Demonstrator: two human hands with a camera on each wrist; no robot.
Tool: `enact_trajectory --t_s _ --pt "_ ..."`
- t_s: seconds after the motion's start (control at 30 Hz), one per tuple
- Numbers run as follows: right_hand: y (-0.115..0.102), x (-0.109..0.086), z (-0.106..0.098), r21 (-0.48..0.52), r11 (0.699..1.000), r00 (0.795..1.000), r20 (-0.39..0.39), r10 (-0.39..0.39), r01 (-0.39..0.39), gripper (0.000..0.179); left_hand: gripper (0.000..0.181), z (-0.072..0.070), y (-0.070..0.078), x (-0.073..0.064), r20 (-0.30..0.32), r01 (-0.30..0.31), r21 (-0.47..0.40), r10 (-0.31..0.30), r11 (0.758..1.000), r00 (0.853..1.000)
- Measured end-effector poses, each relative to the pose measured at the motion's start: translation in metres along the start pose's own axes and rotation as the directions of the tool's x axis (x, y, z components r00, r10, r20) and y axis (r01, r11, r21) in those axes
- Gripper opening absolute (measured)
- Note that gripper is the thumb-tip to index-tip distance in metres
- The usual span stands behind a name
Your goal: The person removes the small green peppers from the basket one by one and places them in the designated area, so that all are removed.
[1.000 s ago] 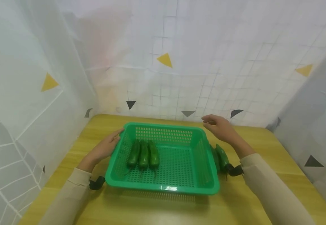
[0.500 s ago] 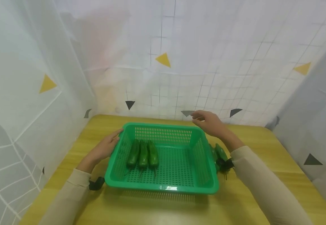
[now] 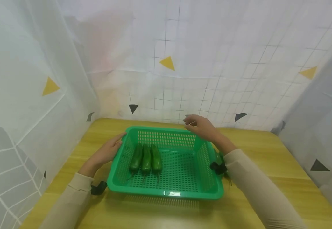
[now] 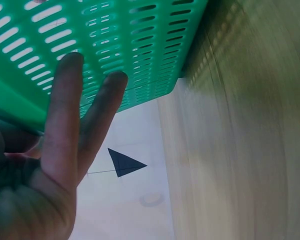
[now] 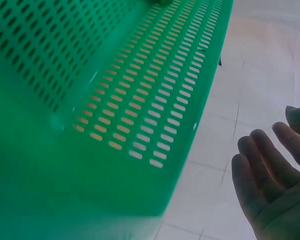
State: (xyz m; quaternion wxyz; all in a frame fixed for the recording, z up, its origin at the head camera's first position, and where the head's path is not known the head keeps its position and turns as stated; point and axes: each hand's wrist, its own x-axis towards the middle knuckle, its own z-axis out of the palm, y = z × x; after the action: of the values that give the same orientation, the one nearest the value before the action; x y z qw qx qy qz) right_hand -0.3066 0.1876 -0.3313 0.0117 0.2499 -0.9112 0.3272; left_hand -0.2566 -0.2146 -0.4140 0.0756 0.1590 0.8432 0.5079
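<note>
A green plastic basket (image 3: 166,194) with slotted walls stands on the table. Three long green peppers (image 3: 146,160) lie side by side in its left half, stems toward the front. My left hand (image 3: 105,153) rests along the basket's left side. In the left wrist view, two straight fingers (image 4: 62,125) of it touch the slotted wall. My right hand (image 3: 201,128) hovers over the back right corner with nothing in it; its fingers are loosely bent in the right wrist view. More green peppers (image 3: 218,157) lie just outside the basket's right side, partly hidden by the right wrist.
The wooden-patterned table (image 3: 257,156) extends to both sides of the basket. White sheeting (image 3: 143,86) with yellow and dark triangles closes off the back and sides. A black camera mount (image 3: 98,188) is worn at the left wrist, another black mount (image 3: 218,168) at the right.
My right hand has moved left, from beside the basket's back right corner to above its back rim. The left hand, the basket and the peppers inside have stayed where they were.
</note>
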Motion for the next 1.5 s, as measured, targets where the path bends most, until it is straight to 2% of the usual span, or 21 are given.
enact_trajectory --t_s 0.13,0.4,0.8,0.93,1.13,1.5 --pt "-0.004 0.004 0.008 0.006 1.0 1.0 0.011 -0.01 0.01 0.033 0.053 -0.001 0.0 0.0 0.012 0.001 -0.017 -0.001 1.0 1.0" --pt "-0.012 0.011 0.024 -0.001 1.0 0.998 0.058 -0.019 0.02 0.031 0.052 0.0 0.002 0.002 0.007 0.008 0.001 -0.008 1.0 1.0" --pt "-0.014 0.019 0.051 -0.033 0.997 0.986 0.151 -0.064 0.07 0.033 0.051 0.004 -0.002 0.004 -0.009 -0.025 0.006 0.025 1.0 1.0" --pt "-0.014 0.021 0.06 -0.012 0.999 0.981 0.188 -0.05 0.053 0.035 0.051 0.003 -0.001 0.004 -0.004 -0.023 0.016 0.023 1.0 1.0" --pt "-0.017 0.025 0.073 -0.028 0.999 0.966 0.256 0.027 -0.02 0.038 0.052 0.003 0.001 0.003 0.0 -0.011 0.014 0.011 1.0 1.0" --pt "-0.018 0.032 0.093 -0.071 0.997 0.941 0.335 0.046 -0.023 0.037 0.051 0.005 -0.002 0.005 -0.005 -0.01 0.007 0.01 1.0 1.0"
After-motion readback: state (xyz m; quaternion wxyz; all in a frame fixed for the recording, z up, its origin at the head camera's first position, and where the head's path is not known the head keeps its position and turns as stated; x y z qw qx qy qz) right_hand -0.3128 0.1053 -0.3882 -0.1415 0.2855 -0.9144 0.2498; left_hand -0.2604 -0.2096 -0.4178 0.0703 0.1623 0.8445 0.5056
